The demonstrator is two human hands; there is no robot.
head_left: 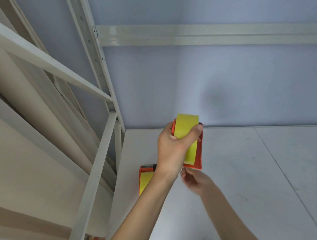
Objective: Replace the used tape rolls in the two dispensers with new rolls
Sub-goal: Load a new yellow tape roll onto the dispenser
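Right hand (193, 180): nearest, at 5 o'clock of the held dispenser, fingers curled at its lower lip; blurred, so I cannot tell whether they pinch anything.
Second dispenser (145, 178): orange, with yellow tape, lying on the shelf at 7 o'clock of the held one, close to the shelf's left edge, partly hidden by the left wrist.
Left hand (172, 148): wrapped around the yellow tape roll (186, 126), thumb across its face.
Held dispenser (198, 158): orange, a yellow strip running down it.
Shelf (252, 179): pale board, bare and open toward 3 o'clock.
Frame post (96, 171): at 9 o'clock, along the left edge.
Back wall (193, 75): farthest, at 12 o'clock.
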